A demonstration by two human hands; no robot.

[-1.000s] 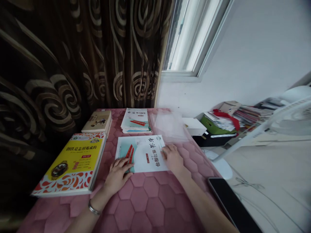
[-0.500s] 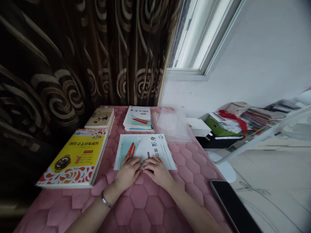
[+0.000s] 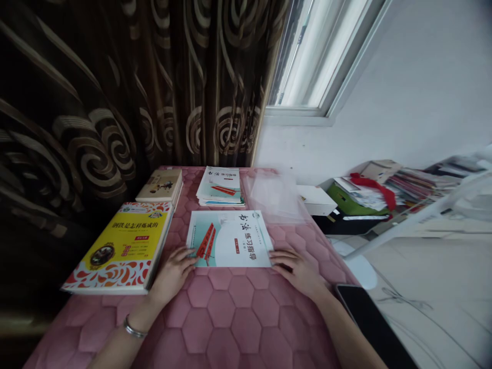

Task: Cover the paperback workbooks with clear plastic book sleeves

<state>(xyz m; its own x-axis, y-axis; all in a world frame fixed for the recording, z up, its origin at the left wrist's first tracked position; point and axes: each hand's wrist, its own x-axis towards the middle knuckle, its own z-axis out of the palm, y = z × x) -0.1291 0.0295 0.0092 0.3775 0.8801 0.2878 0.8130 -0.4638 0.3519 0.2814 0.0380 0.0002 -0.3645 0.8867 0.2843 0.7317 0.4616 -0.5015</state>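
A calligraphy practice booklet (image 3: 230,238), white and pale green with red on its cover, lies flat before me, turned sideways. My left hand (image 3: 175,271), a silver bangle on its wrist, rests at the booklet's left edge with fingers stretched out and tips touching it. At the lower right corner, my right hand (image 3: 295,269) lies with fingers extended and their tips on the edge. Both hands look open, and the thumbs are partly hidden. Behind the booklet sits a small stack of similar booklets (image 3: 220,185).
A thick yellow book (image 3: 126,236) and a tan book (image 3: 160,184) lie on the left. Clear plastic sheets (image 3: 272,197) are at the back right. A phone (image 3: 369,323) lies along the right edge of the pink padded table cover (image 3: 226,328). A dark curtain (image 3: 172,77) hangs behind.
My hands have moved apart from the middle of the booklet's near edge, the left one outward to the left side, the right one to the right side. More of the cover now shows.
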